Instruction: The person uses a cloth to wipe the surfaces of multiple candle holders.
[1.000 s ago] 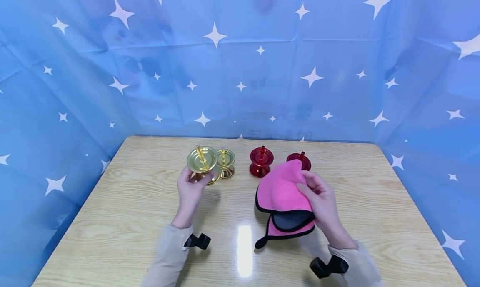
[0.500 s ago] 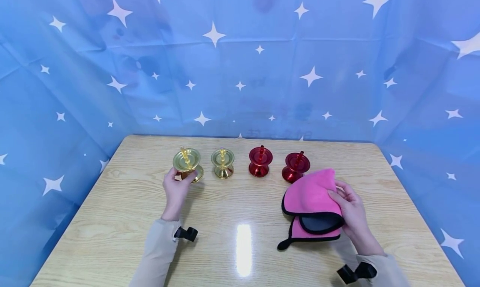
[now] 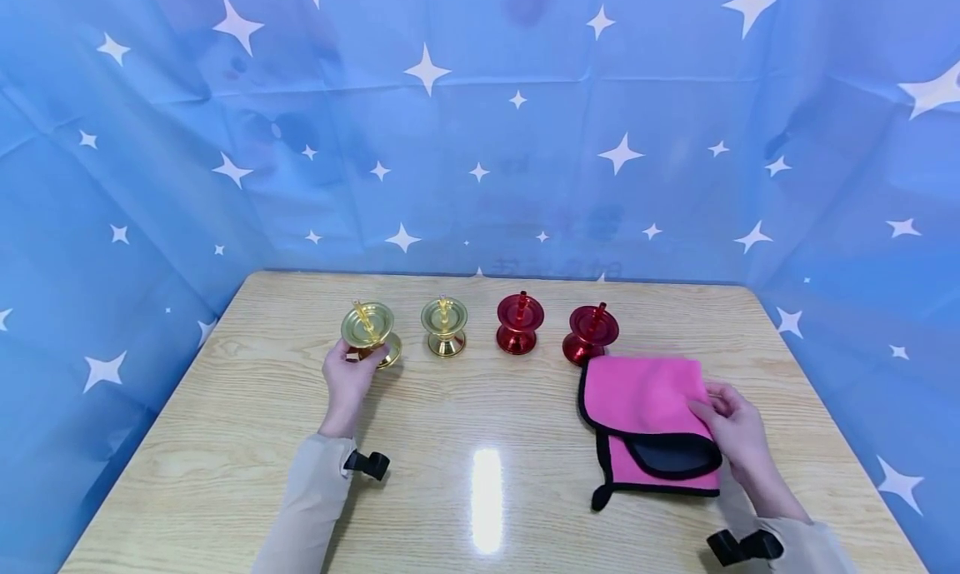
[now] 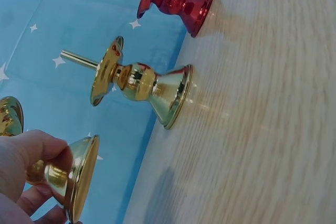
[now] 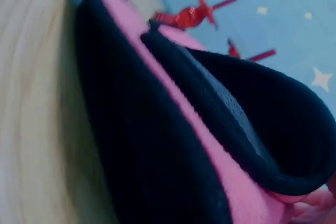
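My left hand [image 3: 348, 387] grips the stem of a gold candlestick [image 3: 367, 324] at the left end of a row. It leans a little, and the left wrist view shows its base [image 4: 85, 174] tipped clear of the tabletop. My right hand [image 3: 738, 434] pinches the right side of a folded pink cloth [image 3: 645, 391] with black trim, a dark grey inner side and a black hanging loop. The cloth's upper left corner overlaps the foot of the right-hand red candlestick [image 3: 592, 331]. In the right wrist view the cloth's black edge [image 5: 152, 129] fills the middle.
A second gold candlestick [image 3: 445, 326] and another red candlestick [image 3: 519, 321] stand upright between them. All are near the back of the wooden table [image 3: 420, 466]. A blue curtain with white stars [image 3: 480, 124] hangs behind and at both sides.
My left hand has carried the gold candlestick left, away from the other gold one. My right hand has drawn the pink cloth right and lower, uncovering most of the right-hand red candlestick.
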`<state>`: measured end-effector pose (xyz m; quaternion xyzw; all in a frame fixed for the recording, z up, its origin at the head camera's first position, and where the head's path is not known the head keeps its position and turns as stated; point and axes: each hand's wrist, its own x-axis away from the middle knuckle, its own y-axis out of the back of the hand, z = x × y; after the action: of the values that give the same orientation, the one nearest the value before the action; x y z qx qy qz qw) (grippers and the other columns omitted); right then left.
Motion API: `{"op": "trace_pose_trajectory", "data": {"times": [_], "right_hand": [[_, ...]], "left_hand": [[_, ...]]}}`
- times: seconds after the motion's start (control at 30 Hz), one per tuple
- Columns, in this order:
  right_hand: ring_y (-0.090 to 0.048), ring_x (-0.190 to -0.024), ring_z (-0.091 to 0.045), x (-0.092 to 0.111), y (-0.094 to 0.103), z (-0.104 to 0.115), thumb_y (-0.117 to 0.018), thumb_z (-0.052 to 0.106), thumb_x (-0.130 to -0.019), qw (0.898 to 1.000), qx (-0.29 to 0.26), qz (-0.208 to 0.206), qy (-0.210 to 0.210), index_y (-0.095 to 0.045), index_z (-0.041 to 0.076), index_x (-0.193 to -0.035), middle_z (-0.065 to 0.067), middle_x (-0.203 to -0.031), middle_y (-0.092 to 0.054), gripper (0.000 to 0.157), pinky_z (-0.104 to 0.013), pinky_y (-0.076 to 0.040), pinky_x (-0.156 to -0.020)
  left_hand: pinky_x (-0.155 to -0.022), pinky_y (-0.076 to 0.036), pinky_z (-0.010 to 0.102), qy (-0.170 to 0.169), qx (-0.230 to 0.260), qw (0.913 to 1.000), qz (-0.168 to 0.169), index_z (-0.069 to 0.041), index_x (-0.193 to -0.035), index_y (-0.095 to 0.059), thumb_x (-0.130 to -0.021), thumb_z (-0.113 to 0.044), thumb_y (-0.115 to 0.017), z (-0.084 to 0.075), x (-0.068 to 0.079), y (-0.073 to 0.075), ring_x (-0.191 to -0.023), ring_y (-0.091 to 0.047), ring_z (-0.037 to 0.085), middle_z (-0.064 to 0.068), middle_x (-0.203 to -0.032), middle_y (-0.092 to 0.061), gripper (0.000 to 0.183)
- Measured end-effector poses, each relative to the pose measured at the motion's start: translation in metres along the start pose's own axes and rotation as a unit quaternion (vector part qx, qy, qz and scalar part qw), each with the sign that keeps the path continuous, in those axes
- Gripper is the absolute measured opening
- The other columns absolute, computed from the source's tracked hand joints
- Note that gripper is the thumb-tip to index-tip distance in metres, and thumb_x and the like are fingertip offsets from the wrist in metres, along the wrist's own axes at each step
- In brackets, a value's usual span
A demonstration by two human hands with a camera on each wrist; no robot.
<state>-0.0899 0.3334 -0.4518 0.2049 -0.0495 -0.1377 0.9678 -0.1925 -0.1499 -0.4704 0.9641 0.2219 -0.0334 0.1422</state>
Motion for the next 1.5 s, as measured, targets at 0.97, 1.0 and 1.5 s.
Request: {"op": "trace_pose_trajectory", "data": {"times": [0.97, 1.0, 1.5], "right_hand": [[-0.051, -0.067, -0.022, -0.012, 0.014, -0.018, -0.07, 0.01, -0.077, 0.952, 0.301, 0.034, 0.048, -0.057, -0.007, -0.087, -0.009, -0.071, -0.058, 0.023, -0.034, -0.042, -0.06], [-0.051, -0.066, -0.023, -0.012, 0.013, -0.018, -0.07, 0.01, -0.077, 0.952, 0.302, 0.033, 0.048, -0.057, -0.007, -0.086, -0.008, -0.07, -0.058, 0.023, -0.034, -0.042, -0.06], [-0.053, -0.067, -0.025, -0.015, 0.013, -0.019, -0.072, 0.01, -0.077, 0.952, 0.302, 0.028, 0.035, -0.057, -0.008, -0.086, -0.011, -0.071, -0.059, 0.024, -0.033, -0.042, -0.059]], "left_hand": [[-0.088, -0.045, 0.044, 0.04, -0.064, 0.9958, 0.052, 0.006, -0.104, -0.062, -0.073, -0.002, -0.075, 0.02, -0.011, -0.003, -0.103, -0.056, 0.034, 0.024, -0.108, -0.059, 0.035], [-0.088, -0.045, 0.044, 0.04, -0.068, 0.9957, 0.049, 0.006, -0.103, -0.062, -0.073, -0.002, -0.076, 0.021, -0.011, -0.003, -0.102, -0.055, 0.034, 0.024, -0.107, -0.059, 0.034], [-0.087, -0.045, 0.043, 0.054, -0.09, 0.9937, 0.041, 0.006, -0.1, -0.063, -0.073, -0.006, -0.077, 0.024, -0.015, -0.005, -0.099, -0.057, 0.034, 0.024, -0.104, -0.061, 0.032]]}}
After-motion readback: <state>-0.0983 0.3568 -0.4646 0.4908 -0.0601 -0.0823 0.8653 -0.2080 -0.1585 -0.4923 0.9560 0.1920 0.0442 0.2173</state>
